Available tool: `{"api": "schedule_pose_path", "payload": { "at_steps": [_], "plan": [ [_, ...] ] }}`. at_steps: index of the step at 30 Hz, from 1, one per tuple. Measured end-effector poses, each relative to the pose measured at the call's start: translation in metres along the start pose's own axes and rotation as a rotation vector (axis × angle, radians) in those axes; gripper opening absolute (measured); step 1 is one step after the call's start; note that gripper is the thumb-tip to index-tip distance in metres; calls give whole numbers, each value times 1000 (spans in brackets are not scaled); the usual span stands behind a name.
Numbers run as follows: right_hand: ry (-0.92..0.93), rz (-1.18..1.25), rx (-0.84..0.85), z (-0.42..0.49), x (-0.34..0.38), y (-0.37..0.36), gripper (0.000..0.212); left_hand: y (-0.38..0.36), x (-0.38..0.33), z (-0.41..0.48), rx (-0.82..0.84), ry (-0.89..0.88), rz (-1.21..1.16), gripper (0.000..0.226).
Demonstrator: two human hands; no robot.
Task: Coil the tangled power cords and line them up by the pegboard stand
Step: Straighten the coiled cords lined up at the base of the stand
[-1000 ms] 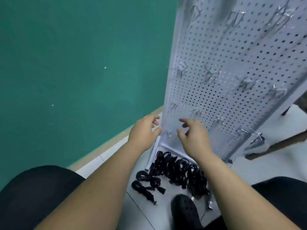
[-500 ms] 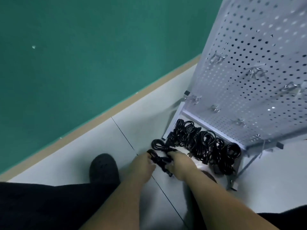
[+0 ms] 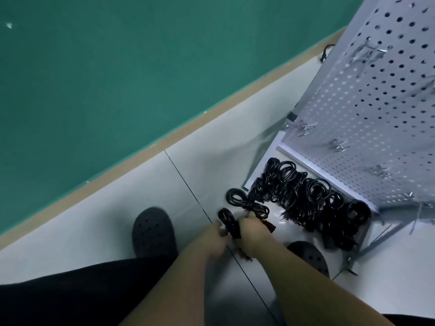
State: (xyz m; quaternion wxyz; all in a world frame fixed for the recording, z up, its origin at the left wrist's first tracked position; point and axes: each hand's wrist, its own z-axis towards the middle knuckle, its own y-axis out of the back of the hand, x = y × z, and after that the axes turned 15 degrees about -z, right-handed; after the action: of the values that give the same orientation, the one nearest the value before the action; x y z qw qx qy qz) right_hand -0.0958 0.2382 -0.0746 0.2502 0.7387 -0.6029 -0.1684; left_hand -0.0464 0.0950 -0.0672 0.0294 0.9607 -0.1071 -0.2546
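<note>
Several coiled black power cords point(image 3: 313, 198) lie in a row on the floor at the foot of the white pegboard stand point(image 3: 367, 118). In front of that row lies a looser black cord point(image 3: 244, 203). My left hand point(image 3: 215, 236) and my right hand point(image 3: 249, 234) are down on the floor side by side, both gripping a black cord bundle point(image 3: 229, 221) between them. A plug end sticks out beside my right hand.
Metal hooks point(image 3: 369, 51) jut from the pegboard. A green wall point(image 3: 117, 78) with a tan skirting runs along the left. My dark clogs point(image 3: 153, 229) stand on the pale tiled floor point(image 3: 117, 215), the other clog point(image 3: 308, 255) near the stand's leg point(image 3: 386, 234).
My hands dropped from the pegboard's lower edge to the floor and took hold of a cord bundle. The view tilted down and has closed in slightly since half a second ago.
</note>
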Motion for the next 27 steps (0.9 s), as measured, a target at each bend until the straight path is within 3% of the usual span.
{"api": "schedule_pose_path", "payload": {
  "at_steps": [4,8,14,18,22,27],
  "plan": [
    [63,3,-114,-14,-10,-9,51,-4,16,6,-21,-26,-250,32],
    [147,309,-204,-30,-20,-1,38,1,-3,-18,-65,-91,-465,33],
    [210,554,-487,-80,-27,43,12,13,-60,-70,-121,-328,-470,15],
    [205,646,-729,-126,-39,84,33,8,-114,-112,-73,-507,-471,18],
    [223,758,-895,-186,-62,133,7,-4,-176,-163,22,-683,-469,24],
    [285,819,-1129,-269,-93,182,18,-24,-250,-229,158,-900,-425,28]
  ]
}}
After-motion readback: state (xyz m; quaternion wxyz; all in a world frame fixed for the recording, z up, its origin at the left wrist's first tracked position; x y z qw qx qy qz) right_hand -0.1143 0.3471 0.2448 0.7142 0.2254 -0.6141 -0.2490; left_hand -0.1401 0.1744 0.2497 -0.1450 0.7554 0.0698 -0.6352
